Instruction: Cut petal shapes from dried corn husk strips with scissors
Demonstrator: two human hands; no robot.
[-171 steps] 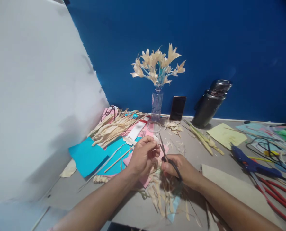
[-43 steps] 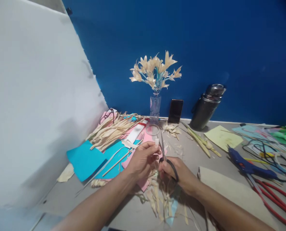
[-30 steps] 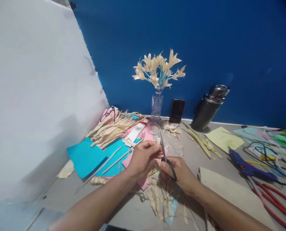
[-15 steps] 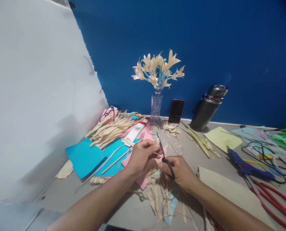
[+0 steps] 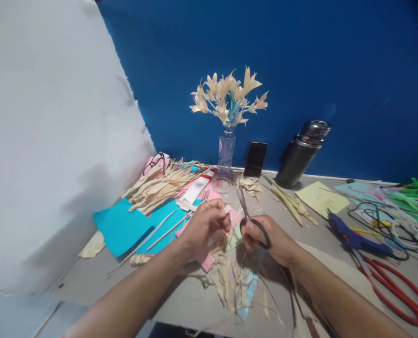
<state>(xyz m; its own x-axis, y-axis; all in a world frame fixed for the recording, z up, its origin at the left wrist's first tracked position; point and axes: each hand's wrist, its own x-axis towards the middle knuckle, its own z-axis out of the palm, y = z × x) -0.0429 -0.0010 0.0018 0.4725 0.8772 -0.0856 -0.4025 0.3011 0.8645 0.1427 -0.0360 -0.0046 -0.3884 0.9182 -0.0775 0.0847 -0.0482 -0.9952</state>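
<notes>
My left hand is closed in a pinch on a small pale piece, seemingly corn husk, whose tip shows above the fingers. In my right hand are small scissors with black handles; fingers go through the loops. The blades point up and away, slightly parted, to the right of the pale piece and apart from it. Beneath both hands lie husk scraps and pink paper. A roll of tape rests just beyond my left hand.
Husk flowers stand in a clear bottle at the back, beside a phone and a flask. Blue sheets and dried husks lie left. A blue glue gun and red-handled scissors lie right.
My right hand has drawn the scissors to the right, away from the left hand, and the blades have parted a little. The left hand keeps its pinch. The view has shifted slightly.
</notes>
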